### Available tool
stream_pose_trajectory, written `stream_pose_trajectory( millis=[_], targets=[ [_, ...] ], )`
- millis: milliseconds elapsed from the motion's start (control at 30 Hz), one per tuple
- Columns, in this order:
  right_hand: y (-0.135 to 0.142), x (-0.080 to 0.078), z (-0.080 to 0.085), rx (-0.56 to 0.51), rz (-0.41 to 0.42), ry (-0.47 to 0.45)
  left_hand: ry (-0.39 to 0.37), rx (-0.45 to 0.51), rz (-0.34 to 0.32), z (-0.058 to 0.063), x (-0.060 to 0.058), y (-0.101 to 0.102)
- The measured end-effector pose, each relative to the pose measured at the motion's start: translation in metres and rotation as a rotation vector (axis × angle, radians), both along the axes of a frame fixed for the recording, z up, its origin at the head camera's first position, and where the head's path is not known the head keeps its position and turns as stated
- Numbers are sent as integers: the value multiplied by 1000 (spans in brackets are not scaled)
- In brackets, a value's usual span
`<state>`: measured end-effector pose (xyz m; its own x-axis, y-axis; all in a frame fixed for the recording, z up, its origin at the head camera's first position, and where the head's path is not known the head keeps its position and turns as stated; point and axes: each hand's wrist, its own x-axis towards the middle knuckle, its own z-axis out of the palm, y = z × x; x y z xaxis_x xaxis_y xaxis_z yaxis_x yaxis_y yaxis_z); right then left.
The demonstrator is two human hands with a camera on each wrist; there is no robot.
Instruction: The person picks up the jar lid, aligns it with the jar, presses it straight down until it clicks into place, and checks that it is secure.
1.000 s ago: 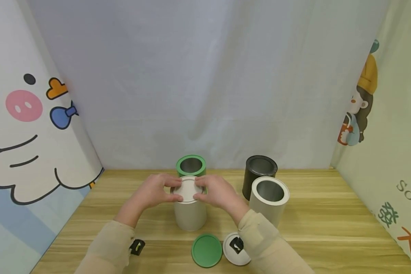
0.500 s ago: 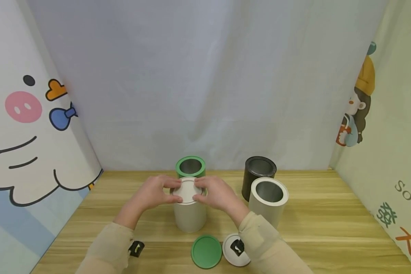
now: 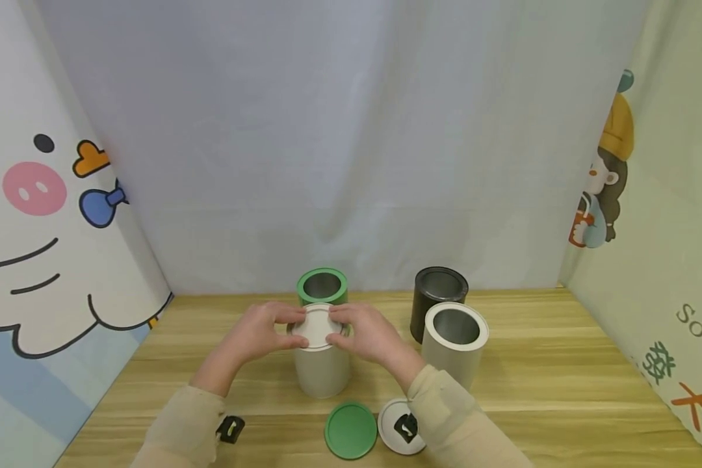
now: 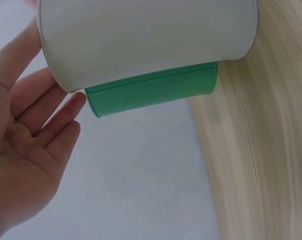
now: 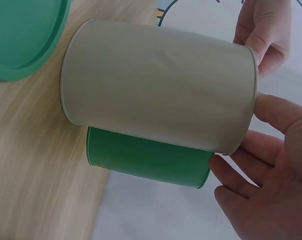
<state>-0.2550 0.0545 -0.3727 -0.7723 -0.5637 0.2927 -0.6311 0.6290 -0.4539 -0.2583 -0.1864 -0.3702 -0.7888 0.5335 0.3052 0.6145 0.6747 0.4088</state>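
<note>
Both hands pinched the white lid (image 3: pixel 316 327) atop the white tin (image 3: pixel 322 367), mid-tabletop (image 3: pixel 532 364) before the green tin (image 3: pixel 322 286): left hand (image 3: pixel 257 335) and right hand (image 3: pixel 368 335) had fingertips curled round its rim.

A staged recording booth, not a lived-in room: a wooden table (image 3: pixel 561 364) boxed in by a plain white cloth backdrop (image 3: pixel 351 143) and 2 side panels printed with cartoon figures (image 3: pixel 41 214), holding only tins.
</note>
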Motion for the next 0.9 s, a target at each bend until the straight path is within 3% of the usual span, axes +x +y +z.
stream_pose_trajectory(
  millis=[567, 900],
  targets=[
    [6, 3, -17, -131, 2, 36, -11, 51, 8, -5, 6, 0],
    [12, 8, -27, -187, 15, 154, 99, 43, -6, -10, 6, 1]
  ],
)
